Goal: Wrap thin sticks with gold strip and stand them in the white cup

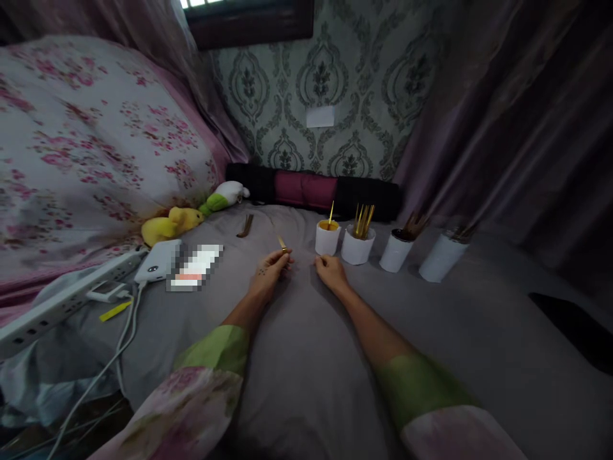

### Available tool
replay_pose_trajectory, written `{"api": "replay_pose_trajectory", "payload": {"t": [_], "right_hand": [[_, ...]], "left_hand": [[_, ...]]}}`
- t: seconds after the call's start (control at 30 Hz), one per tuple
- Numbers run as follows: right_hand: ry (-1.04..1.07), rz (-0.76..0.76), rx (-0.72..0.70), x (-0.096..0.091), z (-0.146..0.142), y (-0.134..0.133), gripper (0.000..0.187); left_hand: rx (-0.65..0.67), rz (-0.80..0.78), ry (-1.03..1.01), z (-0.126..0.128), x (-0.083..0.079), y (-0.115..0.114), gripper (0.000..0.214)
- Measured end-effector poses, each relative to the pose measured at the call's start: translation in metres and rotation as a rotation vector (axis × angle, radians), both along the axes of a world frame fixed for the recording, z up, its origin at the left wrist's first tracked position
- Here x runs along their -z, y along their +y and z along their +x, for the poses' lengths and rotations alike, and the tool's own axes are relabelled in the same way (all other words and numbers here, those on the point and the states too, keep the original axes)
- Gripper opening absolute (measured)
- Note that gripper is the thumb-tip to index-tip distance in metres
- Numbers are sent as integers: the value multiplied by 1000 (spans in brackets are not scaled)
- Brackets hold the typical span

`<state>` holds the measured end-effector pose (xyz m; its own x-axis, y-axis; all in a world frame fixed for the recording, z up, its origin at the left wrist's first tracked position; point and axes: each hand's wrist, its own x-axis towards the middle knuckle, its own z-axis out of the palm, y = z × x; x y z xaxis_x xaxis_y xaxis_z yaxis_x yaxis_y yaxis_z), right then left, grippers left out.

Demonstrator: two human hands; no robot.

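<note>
Head view (only one) — L hand (271, 271), centre of frame, was pinching a short gold piece (282, 243) betw. thumb and fingers, its pale tip pointing up. R hand (332, 273), just right of centre, was curled w/ fingers pressed together; couldn't tell if anything thin was inside. Hands were apart, both low over the grey sheet (325, 358).

Progress, my read: partway. Row of 4 white containers ran from centre to right of frame: 1st container (327, 241), yellow-orange inside, had one yellow stick (331, 212) upright; 2nd container (357, 251) had a gold bunch (364, 220); 3rd container (395, 254) and 4th container (440, 260) had darker sticks, leaning right. So lots already stood in containers; gold piece wasn't in any yet. A brown strip (246, 225) also lay loose on the sheet, upper left of the L hand — prob. left over or waiting.

Hard to see: dim light, blur. Contents of the 3rd & 4th were murky, no stick count poss. Lower end of gold piece hidden by L fingers. Phone-like item (196, 267), left of frame, pixelated out. Black flat thing (572, 326) cut off at R edge, unidentified.
</note>
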<state>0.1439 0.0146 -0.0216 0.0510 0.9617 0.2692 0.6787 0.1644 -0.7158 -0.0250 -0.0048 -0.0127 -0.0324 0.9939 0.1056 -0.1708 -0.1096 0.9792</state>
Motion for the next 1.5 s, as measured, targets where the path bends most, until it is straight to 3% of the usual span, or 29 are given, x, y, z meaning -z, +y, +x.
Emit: {"api": "replay_pose_trajectory", "payload": {"t": [0.47,0.8,1.17,1.5], "right_hand": [[137,-95,-63,-2,4,-3,31],[143,-132,-112,-12,6,-7,33],[-32,-132,-85,-11,-2,-5,34],[33,-132,-73,-12,-1,-5,34]], "left_hand": [[-21,-45,157,11,-10,-13,44],[-71,-17,337,9,4,-17,37],[3,81,482,5,3,-21,34],[-36,189,476,9,-8,-25,29]]}}
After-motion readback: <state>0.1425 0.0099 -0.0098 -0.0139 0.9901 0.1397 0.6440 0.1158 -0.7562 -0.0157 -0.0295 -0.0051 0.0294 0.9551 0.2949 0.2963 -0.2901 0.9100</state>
